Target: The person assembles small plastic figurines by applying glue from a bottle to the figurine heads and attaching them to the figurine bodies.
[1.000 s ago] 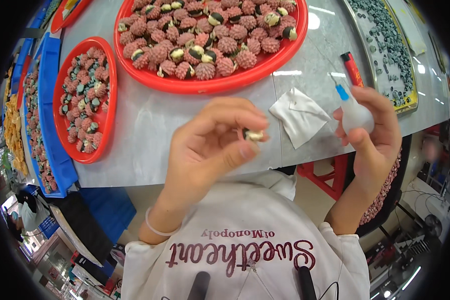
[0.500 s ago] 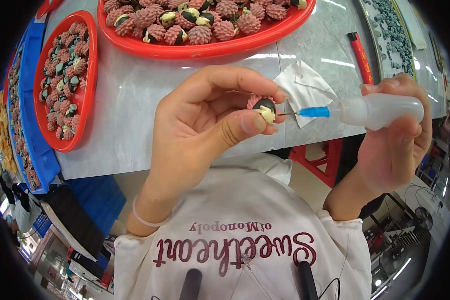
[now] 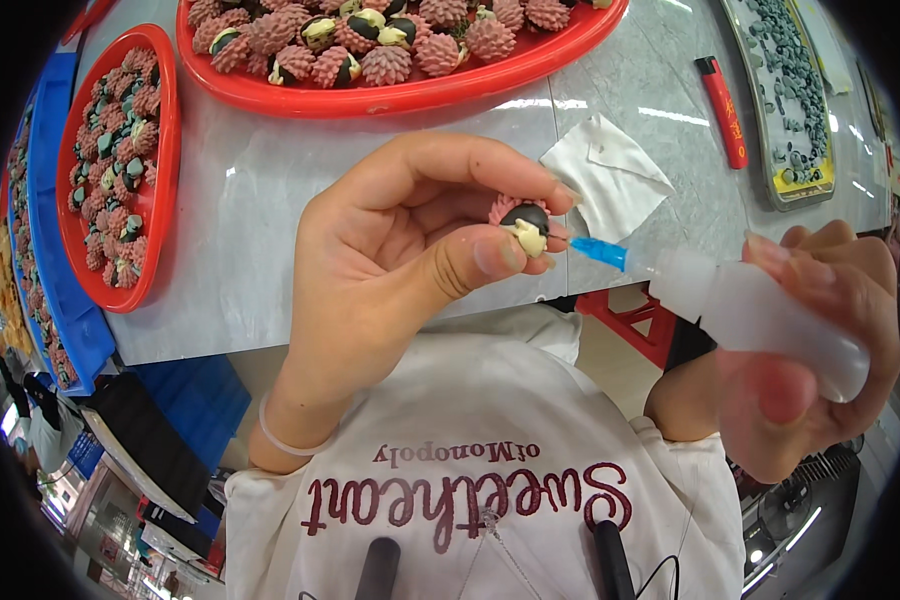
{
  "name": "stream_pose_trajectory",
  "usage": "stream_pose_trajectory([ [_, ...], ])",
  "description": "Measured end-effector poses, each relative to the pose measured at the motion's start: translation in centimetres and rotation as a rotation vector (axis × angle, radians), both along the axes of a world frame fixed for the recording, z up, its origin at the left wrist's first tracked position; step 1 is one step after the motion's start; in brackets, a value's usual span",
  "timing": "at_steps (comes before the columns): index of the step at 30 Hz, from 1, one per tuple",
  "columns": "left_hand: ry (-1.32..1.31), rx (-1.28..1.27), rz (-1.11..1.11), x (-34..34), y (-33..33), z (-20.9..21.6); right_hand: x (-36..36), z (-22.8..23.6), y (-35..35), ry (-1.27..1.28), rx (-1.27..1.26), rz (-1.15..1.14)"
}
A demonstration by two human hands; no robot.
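Between its thumb and fingers, my left hand point(image 3: 370, 250) pinches a small figurine point(image 3: 526, 226) with a pink spiky back, a black part and a cream-coloured part facing right. My right hand point(image 3: 820, 340) is wrapped round a translucent squeeze bottle point(image 3: 770, 310) with a blue needle tip point(image 3: 599, 253). The bottle is tilted, its tip pointing up and left at the figurine. The thin needle reaches the figurine's right edge; whether it touches, I cannot tell. Beyond the needle lies a folded white cloth point(image 3: 610, 178) on the grey table point(image 3: 240, 200).
A large red tray point(image 3: 390, 100) of similar pink figurines stands at the far side. To the left are a smaller red tray point(image 3: 168, 190) and a blue tray point(image 3: 80, 310). A red marker point(image 3: 722, 112) and a tray of small dark pieces point(image 3: 795, 110) lie far right.
My right hand has lowered the bottle's rear end, so the bottle now slants upward to the left. Its needle tip has moved left, closer to the figurine. My left hand has barely shifted.
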State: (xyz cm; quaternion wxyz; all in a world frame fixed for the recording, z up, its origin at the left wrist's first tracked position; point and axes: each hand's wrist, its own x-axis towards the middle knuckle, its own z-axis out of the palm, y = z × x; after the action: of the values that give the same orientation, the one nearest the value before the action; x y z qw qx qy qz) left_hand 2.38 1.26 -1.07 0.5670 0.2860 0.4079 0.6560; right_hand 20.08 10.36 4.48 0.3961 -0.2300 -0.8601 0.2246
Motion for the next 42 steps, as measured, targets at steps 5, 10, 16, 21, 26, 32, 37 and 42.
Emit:
stream_pose_trajectory([
  [5,-0.040,-0.012,0.002,0.0,0.0,0.1,1.5,0.3,0.9,-0.010,0.092,0.121],
  [10,-0.055,-0.020,-0.006,-0.1,-0.1,0.0,-0.5,1.4,-1.0,-0.155,-0.109,-0.092],
  [16,-0.061,-0.010,0.002,-0.4,-0.1,0.1,2.0,1.5,0.6,-0.062,-0.363,0.074],
  [21,-0.063,-0.050,-0.013,-0.3,0.1,0.4,2.5,-2.2,1.9,0.359,-0.584,0.019],
  [26,-0.042,-0.060,-0.014,0.0,-0.3,0.6,0.4,-3.2,2.5,0.458,-0.641,-0.186],
  [32,-0.027,-0.041,0.000,0.4,-0.3,0.5,0.1,-5.3,4.5,0.164,-0.416,-0.274],
  [37,-0.054,-0.067,0.006,-0.1,-0.4,0.4,0.9,-3.9,5.7,0.018,-0.488,-0.142],
  [42,-0.034,-0.096,-0.016,0.1,0.0,0.6,6.6,-1.4,12.5,0.078,-0.192,-0.468],
])
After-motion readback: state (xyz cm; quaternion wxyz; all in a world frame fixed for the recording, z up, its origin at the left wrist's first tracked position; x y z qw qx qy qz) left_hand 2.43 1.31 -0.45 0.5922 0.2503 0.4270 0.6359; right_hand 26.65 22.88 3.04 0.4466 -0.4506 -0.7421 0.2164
